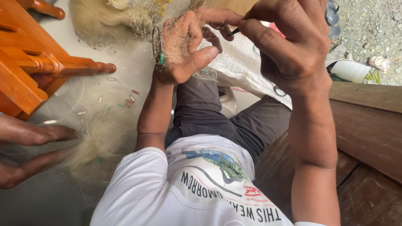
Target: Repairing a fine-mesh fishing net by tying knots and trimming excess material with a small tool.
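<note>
Left hand (184, 50) — raised before the chest, fingers curled, thumb pressed toward the forefinger, fine pale fishing net (125, 25) bunched and draped over the knuckles; a bundle of thin cords with a green bit hangs along the back of the hand.

Right hand (289, 46) — raised just beside the left, thumb and forefinger pinched on a small dark needle (235, 31), its tip pointing toward the left fingertips; whether it touches the mesh cannot be told.

Net — runs from the left hand up to a heaped mass at the top edge, with more spread thinly over the grey floor (130, 83) on the left, small floats scattered in it.

White woven sack (243, 67) — lies across the lap, behind the hands.

Dark trousers, white printed shirt — the person's own, seated on a brown wooden bench (368, 125).

Orange wooden chair (29, 62) — upper left, on the floor.

Another person's bare legs (29, 134) — left edge, beside the spread net.

Gravel, sandals, white bowl (349, 70) — upper right.
</note>
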